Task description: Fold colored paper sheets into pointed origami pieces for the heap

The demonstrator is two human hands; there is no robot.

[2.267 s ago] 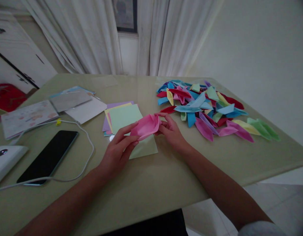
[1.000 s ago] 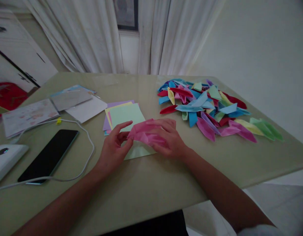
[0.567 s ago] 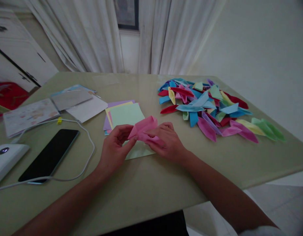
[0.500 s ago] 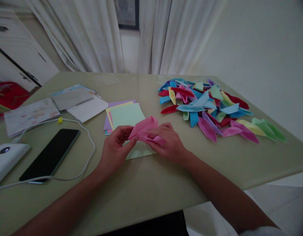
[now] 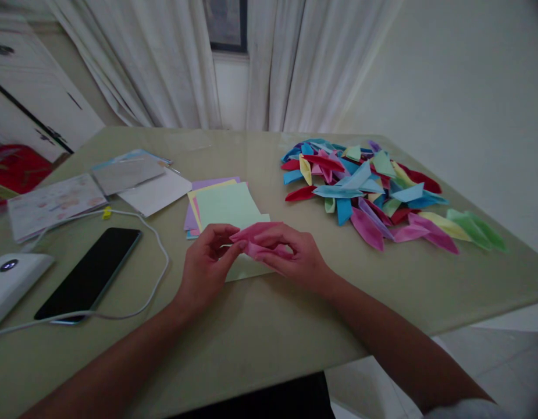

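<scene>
A folded pink paper [image 5: 262,230] is held up between my two hands, above a pale green sheet [image 5: 246,267] on the table. My left hand [image 5: 210,253] pinches its left end between thumb and fingers. On the other side, my right hand [image 5: 297,253] grips the folded edges, with the fingers over the top and the thumb below. Part of the paper is hidden behind the right fingers. Just beyond my hands lies a stack of coloured paper sheets [image 5: 227,203], pale green on top, with yellow, pink and purple edges showing.
A heap of folded coloured paper pieces [image 5: 360,180] spreads over the table's right side. At left are a black phone [image 5: 89,273], a white power bank [image 5: 18,279], a looping white cable [image 5: 164,250] and flat paper packets [image 5: 59,201]. The table's front edge [image 5: 269,384] is near me.
The pink paper's raised upper flap has come down and now lies lower and narrower. My right fingers have moved from inside the fold to over its top edge.
</scene>
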